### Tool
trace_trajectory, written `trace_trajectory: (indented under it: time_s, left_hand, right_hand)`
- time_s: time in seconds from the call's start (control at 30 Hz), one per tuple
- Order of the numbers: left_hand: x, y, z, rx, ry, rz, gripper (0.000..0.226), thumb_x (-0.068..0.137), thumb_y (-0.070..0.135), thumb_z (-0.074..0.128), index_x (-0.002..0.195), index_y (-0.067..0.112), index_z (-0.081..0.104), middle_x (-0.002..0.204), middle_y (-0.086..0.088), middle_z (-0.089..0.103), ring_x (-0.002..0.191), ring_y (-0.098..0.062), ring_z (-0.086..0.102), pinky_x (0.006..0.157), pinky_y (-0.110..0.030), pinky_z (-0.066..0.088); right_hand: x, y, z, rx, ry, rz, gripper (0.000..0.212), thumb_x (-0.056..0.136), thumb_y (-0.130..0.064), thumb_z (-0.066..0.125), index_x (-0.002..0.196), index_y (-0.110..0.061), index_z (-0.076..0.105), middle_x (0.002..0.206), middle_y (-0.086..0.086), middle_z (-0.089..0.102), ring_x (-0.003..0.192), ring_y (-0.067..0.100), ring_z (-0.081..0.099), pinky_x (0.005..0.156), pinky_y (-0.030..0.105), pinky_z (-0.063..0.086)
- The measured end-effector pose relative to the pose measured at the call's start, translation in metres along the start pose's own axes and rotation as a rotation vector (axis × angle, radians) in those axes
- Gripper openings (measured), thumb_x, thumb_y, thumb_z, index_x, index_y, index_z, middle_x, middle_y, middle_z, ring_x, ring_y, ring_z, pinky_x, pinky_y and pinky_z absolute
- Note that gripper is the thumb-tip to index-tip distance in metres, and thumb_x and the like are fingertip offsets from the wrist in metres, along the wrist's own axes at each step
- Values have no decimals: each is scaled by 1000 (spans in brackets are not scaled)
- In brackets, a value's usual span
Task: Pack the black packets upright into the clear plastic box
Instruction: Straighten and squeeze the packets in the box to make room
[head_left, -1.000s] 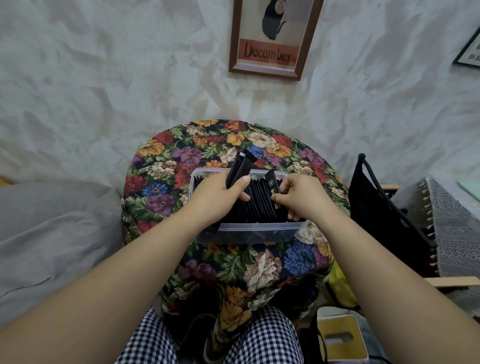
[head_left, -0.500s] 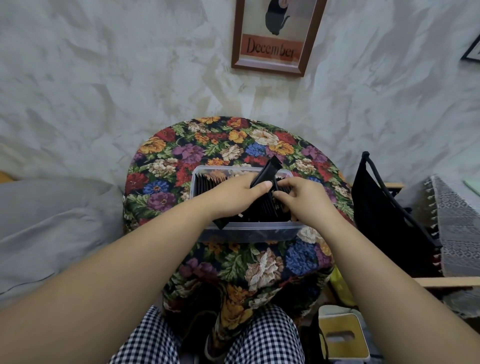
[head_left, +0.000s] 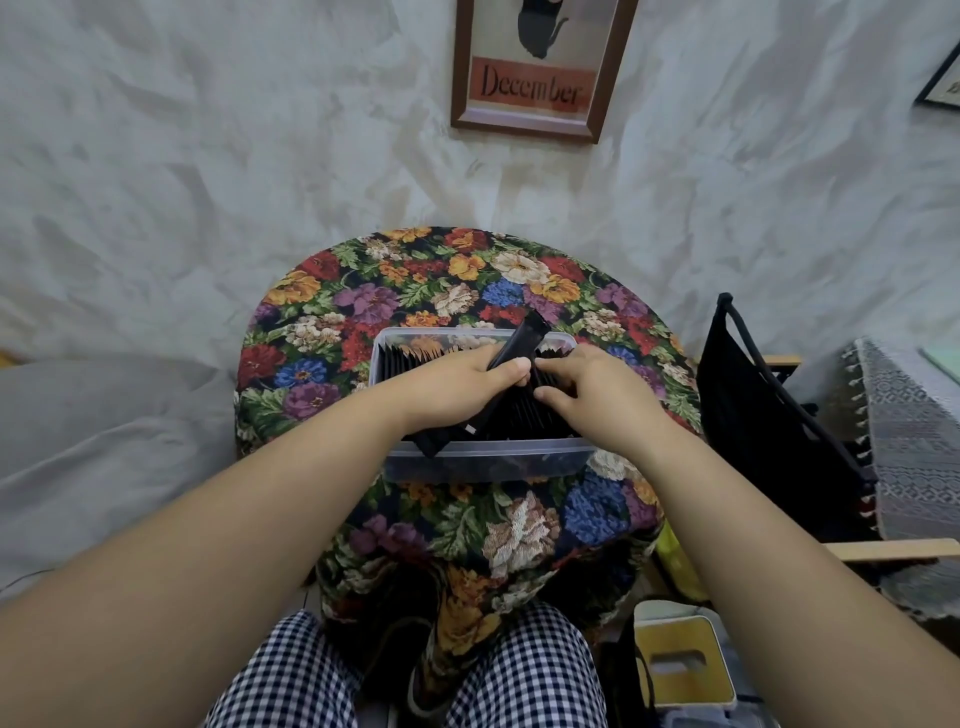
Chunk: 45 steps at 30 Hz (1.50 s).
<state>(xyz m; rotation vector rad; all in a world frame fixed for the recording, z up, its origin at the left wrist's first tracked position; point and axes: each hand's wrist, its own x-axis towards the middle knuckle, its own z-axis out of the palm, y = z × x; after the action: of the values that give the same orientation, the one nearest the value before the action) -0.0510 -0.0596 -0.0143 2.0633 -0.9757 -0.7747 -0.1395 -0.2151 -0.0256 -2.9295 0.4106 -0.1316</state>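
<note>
several black packets (head_left: 521, 340) are clenched as a slanted bundle in our left grip (head_left: 457, 387), across the clear plastic box (head_left: 483, 461) and over the row of packets (head_left: 524, 423) standing in it; our right grip (head_left: 597, 402) has fingers bent down into that row, and we cannot tell if it pinches one. we judge the bundle could fan out or slip as it tips upright, or a hard push could flatten the row or shove the box along the worktop (head_left: 415, 280). room inside is tight, free space showing only by the far wall, and the box sits near the worktop's front edge.
</note>
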Motion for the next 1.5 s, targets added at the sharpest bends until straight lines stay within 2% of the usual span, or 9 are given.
trace_trajectory:
  time_s: [0.13,0.37,0.63,0.83,1.17,1.3,1.37,1.43,1.5]
  left_hand:
    - [1,-1,-1,-20,6,-3,44,99,49,31,132,25,47,126,3,60,116,-17,55,103,-40,42]
    - [-1,-6,-5,-69,53,26,43,98,49,33,136,32,43,126,13,59,120,-7,50,105,-32,37]
    - [-2,-9,-4,-78,54,18,42,98,48,33,136,31,43,126,12,60,119,-6,51,105,-30,37]
    - [-7,-8,-6,-156,120,19,42,97,49,33,133,30,44,120,13,63,111,-4,55,92,-25,41]
    - [-9,-13,-7,-179,146,42,44,97,49,34,133,27,45,120,9,64,116,-4,54,98,-28,42]
    - [-17,-15,-14,-258,259,63,38,98,46,35,121,22,53,112,9,68,101,5,60,79,-8,44]
    - [-22,-17,-18,-372,301,63,34,98,42,38,114,18,56,104,3,71,90,-4,68,84,-18,50]
    - [-28,-15,-21,-487,342,58,29,98,38,41,105,14,55,90,-2,71,73,-15,69,75,-33,56]
    - [-34,-13,-23,-561,415,62,24,98,36,44,98,14,54,77,-4,65,58,-15,61,59,-32,55]
  right_hand:
    - [-4,4,6,-94,-74,-134,47,101,-36,38,145,-20,39,155,-2,26,140,25,20,114,34,18]
    - [-12,9,10,1,-219,-187,57,102,-39,24,152,-16,8,160,-5,-2,146,11,-9,113,25,-13]
    - [-17,9,17,-132,-234,-271,106,66,-78,-21,151,-16,-7,146,-11,-24,138,2,-23,116,31,-16]
    - [-20,4,11,-125,-294,-254,87,80,-65,3,152,-17,-8,154,-7,-21,140,3,-20,116,27,-13]
    - [-22,3,17,-155,-263,-302,96,72,-73,-8,151,-17,-11,147,-8,-29,137,4,-26,116,29,-14]
    - [-23,2,16,-115,-274,-286,94,74,-73,-4,152,-19,-6,151,-10,-24,139,3,-23,117,29,-12]
    - [-24,-7,8,23,-236,-262,85,82,-69,8,153,-21,5,155,-13,-12,143,3,-14,120,31,-4]
    - [-23,-22,1,224,-116,-204,61,94,-55,32,147,-24,33,154,-12,24,142,5,19,117,29,19]
    - [-20,-42,-2,469,-11,-124,28,92,-41,56,116,-29,61,119,-9,61,108,5,55,93,25,44]
